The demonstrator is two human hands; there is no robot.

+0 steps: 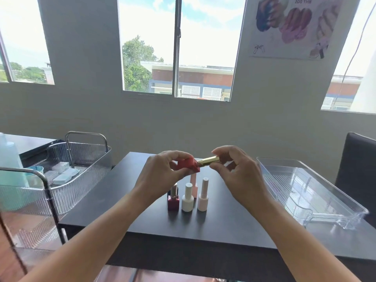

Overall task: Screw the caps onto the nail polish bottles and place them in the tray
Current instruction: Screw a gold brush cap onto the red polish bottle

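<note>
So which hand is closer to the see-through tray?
Right. The right hand, pinching the gold cap, hovers left of the clear tray; the left hand, gripping the red nail polish bottle, is even farther left.

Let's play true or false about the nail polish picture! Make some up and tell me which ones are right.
1. The left hand holds a red bottle. True.
2. The right hand pinches a blue cap. False: the cap is gold.
3. The clear tray already has bottles in it. False: no bottle shows in it.
4. A white bottle stands upright on the black table. True.
</note>
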